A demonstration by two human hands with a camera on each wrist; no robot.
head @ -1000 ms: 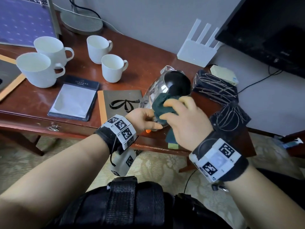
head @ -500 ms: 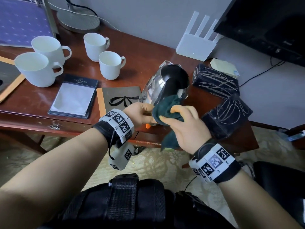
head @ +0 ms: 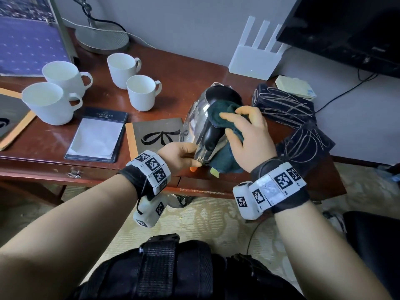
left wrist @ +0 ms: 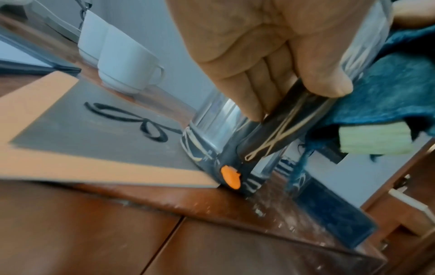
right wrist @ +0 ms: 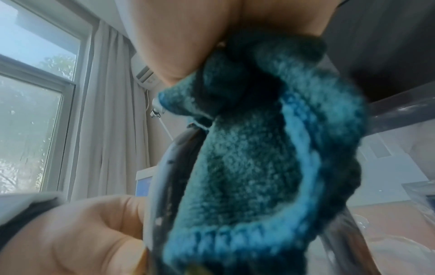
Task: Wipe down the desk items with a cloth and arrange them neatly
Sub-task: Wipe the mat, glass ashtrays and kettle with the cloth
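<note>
A shiny steel kettle (head: 202,124) with a black lid and handle sits just right of centre in the head view, at the front edge of the wooden desk (head: 43,146). In the head view it leans toward the person, its base on the desk beside an orange switch (left wrist: 230,176) shown in the left wrist view. The left hand (head: 179,155) grips the lower end of the black handle (left wrist: 282,126), fingers and thumb curled around it. The right hand (head: 249,135) clutches a dark teal cloth (head: 223,113), fingers bent over it and pressing it against the kettle's lid and upper handle; the rest of the cloth hangs down past the desk edge, a pale label (left wrist: 374,138) showing.

Left of the kettle lie a grey folder with a bow drawing (head: 155,135) and a dark notepad holder (head: 97,135). Four white cups (head: 141,92) stand in the upper left. Two dark scribble-patterned boxes (head: 283,107) sit at right, a white router (head: 255,59) above them against the wall.
</note>
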